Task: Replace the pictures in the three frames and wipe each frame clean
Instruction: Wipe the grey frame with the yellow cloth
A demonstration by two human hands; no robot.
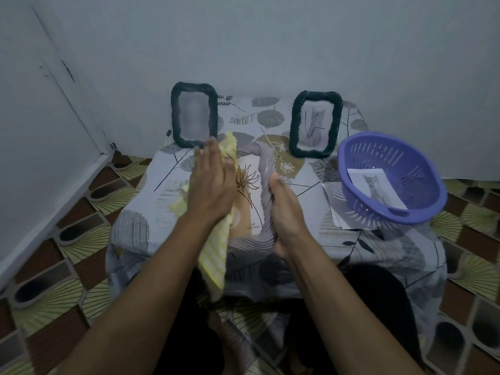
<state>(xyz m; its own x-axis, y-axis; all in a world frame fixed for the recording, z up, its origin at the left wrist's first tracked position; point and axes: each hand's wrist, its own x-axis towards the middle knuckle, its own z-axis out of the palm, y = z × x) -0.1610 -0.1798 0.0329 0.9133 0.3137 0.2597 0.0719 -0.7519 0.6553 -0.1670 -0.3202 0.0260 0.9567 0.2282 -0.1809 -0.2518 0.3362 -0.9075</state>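
A third frame (266,169) with a grey rope-like rim lies in front of me, showing a plant drawing. My right hand (284,209) grips its right rim. My left hand (212,182) lies flat with straight fingers, pressing a yellow striped cloth (213,255) against the frame's left side. Two dark-rimmed frames stand against the wall: the left frame (194,115) shows a blurred picture, the right frame (315,124) a cat picture with pen marks.
A purple plastic basket (389,180) at the right holds a cat picture (376,189), with more paper sheets (334,209) under it. All rest on a low surface covered by a leaf-patterned sheet (140,228). Patterned floor mat surrounds it; walls stand behind and left.
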